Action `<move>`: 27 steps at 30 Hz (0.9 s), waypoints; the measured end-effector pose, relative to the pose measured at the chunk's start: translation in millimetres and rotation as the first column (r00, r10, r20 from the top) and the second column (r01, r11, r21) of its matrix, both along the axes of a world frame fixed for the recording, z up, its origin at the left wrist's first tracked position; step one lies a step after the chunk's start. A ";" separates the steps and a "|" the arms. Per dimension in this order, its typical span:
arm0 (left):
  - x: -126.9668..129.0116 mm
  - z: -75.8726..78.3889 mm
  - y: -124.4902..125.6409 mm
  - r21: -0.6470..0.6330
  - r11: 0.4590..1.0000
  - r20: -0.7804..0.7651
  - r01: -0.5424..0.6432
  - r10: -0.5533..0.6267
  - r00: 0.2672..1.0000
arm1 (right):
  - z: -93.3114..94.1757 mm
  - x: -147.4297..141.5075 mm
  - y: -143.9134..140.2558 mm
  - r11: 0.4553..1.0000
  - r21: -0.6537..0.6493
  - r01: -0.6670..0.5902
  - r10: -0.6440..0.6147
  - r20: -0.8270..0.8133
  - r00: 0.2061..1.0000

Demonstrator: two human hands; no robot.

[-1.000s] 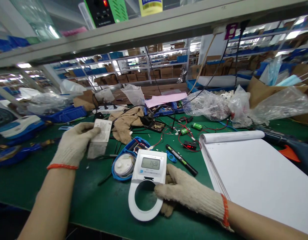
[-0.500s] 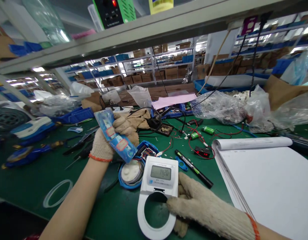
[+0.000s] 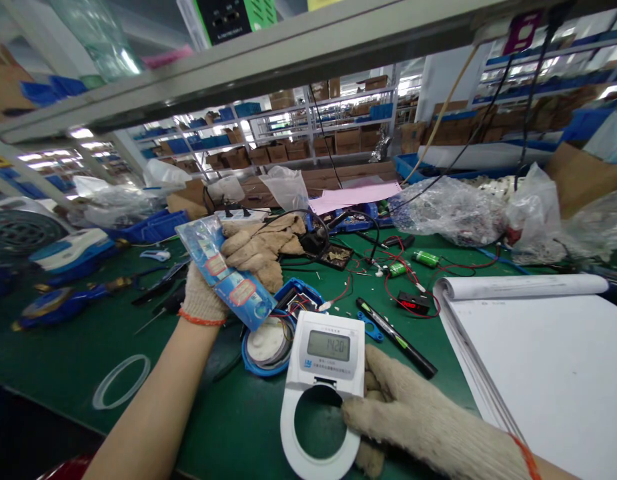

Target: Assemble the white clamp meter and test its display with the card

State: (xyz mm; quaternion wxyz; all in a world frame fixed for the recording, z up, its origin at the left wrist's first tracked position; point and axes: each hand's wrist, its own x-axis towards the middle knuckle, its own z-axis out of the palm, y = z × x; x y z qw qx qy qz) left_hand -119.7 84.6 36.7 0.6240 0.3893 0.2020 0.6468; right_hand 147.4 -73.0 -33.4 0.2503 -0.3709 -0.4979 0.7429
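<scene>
A cream knit-gloved right hand (image 3: 403,407) grasps a white plastic ring-ended meter (image 3: 328,368) at near centre; the gloved left hand (image 3: 201,295) holds a flat, blue printed packet (image 3: 226,275) farther left. Dipping the packet could snag thin wires (image 3: 302,305) in the open, round blue plastic casing (image 3: 255,364).

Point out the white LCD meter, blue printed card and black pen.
White LCD meter (image 3: 328,367): head view, front panel below the display.
Blue printed card (image 3: 229,279): head view, between its red-outlined ovals.
Black pen (image 3: 397,339): head view, its barrel.

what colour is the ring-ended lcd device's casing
The LCD device's casing is white, shown best in the head view.
</scene>
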 end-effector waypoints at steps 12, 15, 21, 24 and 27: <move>-0.8 -10.4 12.4 0.594 0.735 -0.517 -0.327 0.661 0.544 | 3.1 0.5 1.6 0.999 -0.038 -0.020 0.019 -0.032 0.999; 21.5 -27.3 15.5 0.694 0.720 -0.683 -0.001 0.658 0.316 | 3.3 1.2 1.5 0.999 -0.033 -0.018 0.016 -0.053 0.998; 44.8 -44.7 14.9 0.468 0.650 -0.846 0.599 0.525 0.092 | 4.7 1.6 -1.5 0.998 -0.070 -0.001 0.001 -0.003 1.000; 35.3 -42.4 16.9 0.418 0.622 -0.869 0.662 0.487 0.092 | 6.3 1.8 -1.6 0.998 -0.045 0.033 -0.033 0.012 0.999; 28.2 -41.1 17.4 0.362 0.604 -0.905 0.709 0.412 0.111 | 7.3 1.4 -0.2 0.998 -0.054 0.036 -0.036 0.011 0.999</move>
